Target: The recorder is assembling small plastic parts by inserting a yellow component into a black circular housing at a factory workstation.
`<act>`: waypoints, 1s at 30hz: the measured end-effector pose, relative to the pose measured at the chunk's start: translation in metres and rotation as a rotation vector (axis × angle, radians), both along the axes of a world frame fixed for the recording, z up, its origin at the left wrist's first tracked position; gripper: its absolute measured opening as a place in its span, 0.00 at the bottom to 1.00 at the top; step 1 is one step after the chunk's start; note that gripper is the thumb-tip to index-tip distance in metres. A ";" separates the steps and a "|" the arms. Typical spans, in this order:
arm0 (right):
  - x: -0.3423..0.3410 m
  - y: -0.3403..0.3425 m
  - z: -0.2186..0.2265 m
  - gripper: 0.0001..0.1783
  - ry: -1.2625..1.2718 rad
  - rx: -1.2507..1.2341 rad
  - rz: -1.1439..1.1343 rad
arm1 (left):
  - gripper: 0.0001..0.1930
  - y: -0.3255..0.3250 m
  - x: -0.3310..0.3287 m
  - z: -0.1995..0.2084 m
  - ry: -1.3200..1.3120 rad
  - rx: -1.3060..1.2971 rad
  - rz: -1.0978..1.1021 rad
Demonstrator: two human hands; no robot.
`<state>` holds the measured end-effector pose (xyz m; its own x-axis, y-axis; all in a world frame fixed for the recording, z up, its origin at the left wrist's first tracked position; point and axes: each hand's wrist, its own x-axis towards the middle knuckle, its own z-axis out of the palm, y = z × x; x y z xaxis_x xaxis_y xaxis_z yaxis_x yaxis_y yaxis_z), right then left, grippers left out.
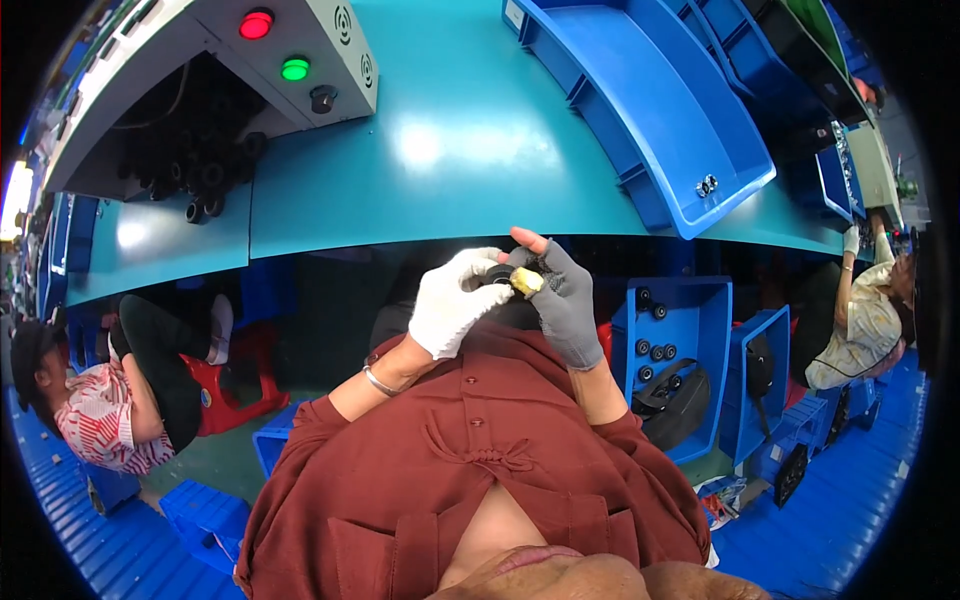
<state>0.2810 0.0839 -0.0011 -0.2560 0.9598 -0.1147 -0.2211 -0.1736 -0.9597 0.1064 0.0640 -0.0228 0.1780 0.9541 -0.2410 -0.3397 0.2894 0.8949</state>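
In front of my chest, just off the table edge, my left hand (449, 305) in a white glove pinches a small black wheel (500, 273) between thumb and fingers. My right hand (566, 303), in a grey glove with a bare fingertip showing, closes on the same wheel from the other side. A yellowish piece (527, 281) covers or sits at the right thumb's tip; I cannot tell whether it is a wrap or something held. Part of the wheel is hidden behind the fingers.
Ahead is a teal table (430, 180). A white machine (330, 60) with red and green lights stands left, black wheels (205, 180) piled under it. A blue tray (640, 90) holds small metal parts (707, 186). Right of me, a blue bin (705, 345) holds wheels and a black bag. People sit both sides.
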 end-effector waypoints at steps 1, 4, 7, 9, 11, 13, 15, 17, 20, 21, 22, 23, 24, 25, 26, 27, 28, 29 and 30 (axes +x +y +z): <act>0.001 -0.001 0.001 0.25 0.012 -0.013 0.010 | 0.15 0.000 0.001 -0.003 0.042 0.074 0.000; 0.002 -0.002 -0.010 0.25 0.046 -0.024 0.005 | 0.16 0.001 0.000 -0.005 0.087 0.086 -0.011; 0.000 0.000 -0.013 0.24 -0.056 -0.019 -0.003 | 0.17 0.001 -0.001 -0.015 -0.044 -0.108 -0.022; -0.001 -0.002 -0.008 0.25 -0.059 -0.003 0.003 | 0.17 0.001 -0.003 -0.025 -0.179 -0.240 -0.020; 0.000 -0.003 -0.012 0.29 -0.016 0.109 0.032 | 0.18 0.003 -0.002 -0.021 -0.441 -0.260 -0.056; 0.003 -0.004 -0.007 0.34 -0.161 0.283 0.084 | 0.13 0.001 0.002 -0.018 -0.494 -0.259 -0.008; 0.004 0.000 -0.001 0.32 -0.249 0.346 0.078 | 0.12 -0.002 0.004 -0.021 -0.644 -0.313 -0.007; 0.010 0.005 -0.002 0.27 -0.542 0.594 0.119 | 0.12 0.006 0.004 -0.009 -0.613 -0.326 -0.039; 0.010 0.009 0.006 0.26 -0.688 0.727 0.066 | 0.15 0.007 0.003 -0.015 0.240 0.142 -0.117; 0.011 0.009 0.008 0.26 -0.767 0.778 0.085 | 0.15 0.004 0.001 -0.018 0.243 0.142 -0.119; 0.009 0.009 0.008 0.27 -0.765 0.790 0.066 | 0.16 0.004 0.000 -0.009 0.101 -0.038 -0.136; 0.006 0.007 0.010 0.27 -0.761 0.790 0.062 | 0.17 0.003 0.000 -0.003 -0.040 -0.217 -0.151; 0.004 0.005 0.013 0.27 -0.759 0.742 0.007 | 0.18 0.000 0.005 -0.021 -0.358 -0.213 -0.117; 0.000 0.004 0.016 0.26 -0.769 0.694 -0.037 | 0.18 -0.001 0.006 -0.020 -0.368 -0.213 -0.116; 0.000 0.006 0.006 0.24 -0.752 0.725 -0.018 | 0.18 -0.001 0.006 -0.016 -0.537 -0.263 -0.116; -0.001 0.006 0.002 0.24 -0.760 0.725 -0.013 | 0.19 -0.001 0.005 -0.015 -0.707 -0.314 -0.116; 0.001 0.005 -0.001 0.24 -0.761 0.741 -0.013 | 0.19 0.000 0.003 -0.015 -0.741 -0.306 -0.191; 0.002 0.004 -0.004 0.23 -0.762 0.757 -0.012 | 0.19 -0.001 0.005 -0.016 -0.737 -0.309 -0.195; 0.003 0.004 -0.005 0.23 -0.761 0.753 -0.016 | 0.18 -0.001 0.007 -0.018 -0.769 -0.358 -0.168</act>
<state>0.2842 0.0879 -0.0063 -0.3541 0.8524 0.3847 0.4833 0.5190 -0.7051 0.1131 0.0625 -0.0405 0.5467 0.7903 -0.2767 -0.7410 0.6105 0.2795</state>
